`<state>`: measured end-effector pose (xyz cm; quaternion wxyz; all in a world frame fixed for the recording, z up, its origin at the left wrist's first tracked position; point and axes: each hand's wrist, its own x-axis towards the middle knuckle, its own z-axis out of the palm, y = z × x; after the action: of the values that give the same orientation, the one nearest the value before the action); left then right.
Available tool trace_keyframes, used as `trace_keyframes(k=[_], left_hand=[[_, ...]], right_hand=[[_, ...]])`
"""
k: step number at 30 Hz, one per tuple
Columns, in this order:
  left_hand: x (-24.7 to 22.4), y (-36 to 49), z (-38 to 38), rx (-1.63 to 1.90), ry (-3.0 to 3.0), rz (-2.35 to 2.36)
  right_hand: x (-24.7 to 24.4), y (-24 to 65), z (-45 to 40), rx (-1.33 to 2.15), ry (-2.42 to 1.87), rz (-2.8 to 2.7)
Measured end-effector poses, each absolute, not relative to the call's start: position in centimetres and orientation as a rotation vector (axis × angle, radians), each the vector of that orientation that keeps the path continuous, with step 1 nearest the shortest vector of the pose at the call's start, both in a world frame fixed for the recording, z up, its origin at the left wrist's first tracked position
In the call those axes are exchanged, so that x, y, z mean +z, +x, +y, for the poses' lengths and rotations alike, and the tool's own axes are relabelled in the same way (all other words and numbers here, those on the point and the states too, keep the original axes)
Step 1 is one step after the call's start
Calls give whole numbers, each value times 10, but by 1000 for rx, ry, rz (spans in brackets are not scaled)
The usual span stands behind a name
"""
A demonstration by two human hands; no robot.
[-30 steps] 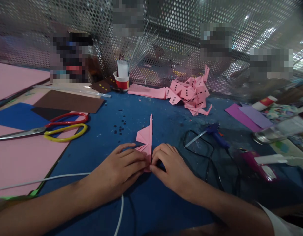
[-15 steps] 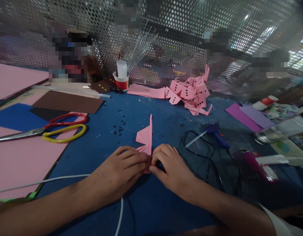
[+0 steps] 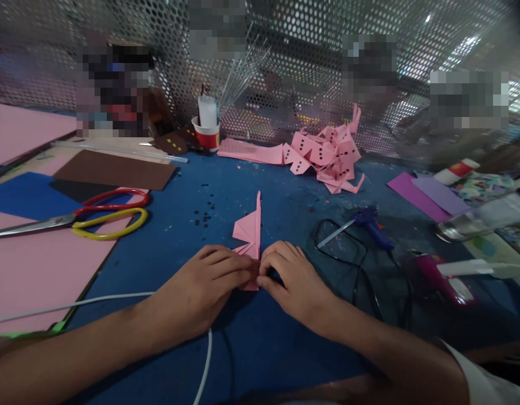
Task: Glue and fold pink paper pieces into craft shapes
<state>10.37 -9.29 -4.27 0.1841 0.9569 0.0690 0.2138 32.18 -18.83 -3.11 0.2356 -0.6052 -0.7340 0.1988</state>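
Observation:
A folded pink paper piece (image 3: 248, 229) lies on the blue table, with a narrow strip standing out from its far end. My left hand (image 3: 220, 275) rests over its near part, fingers together and pressing on it. From the other side, the thumb and bent fingers of my right hand (image 3: 291, 275) pinch the paper's straight right edge. The fingertips of both hands meet at this edge and hide part of the fold. Small black paper bits (image 3: 206, 214) are scattered just beyond the paper.
Scissors (image 3: 108, 211) lie on coloured sheets at left. Folded pink papers with black squares (image 3: 323, 154) are heaped at the back, beside a cup (image 3: 208, 138). A blue glue gun (image 3: 372, 225) with a black cord lies at right. A white cable (image 3: 207, 360) passes under my left arm.
The whole view has shifted slightly, so things sit a little higher. Both hands keep their hold on the pink paper, with barely any finger movement.

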Motion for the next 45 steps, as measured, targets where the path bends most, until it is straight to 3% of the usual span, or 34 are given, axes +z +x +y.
trace_keyframes(k=[45], left_hand=[[-45,103,-96,520,2883,201]], right_hand=[[-24,323,-191,544,-1672,-2041]])
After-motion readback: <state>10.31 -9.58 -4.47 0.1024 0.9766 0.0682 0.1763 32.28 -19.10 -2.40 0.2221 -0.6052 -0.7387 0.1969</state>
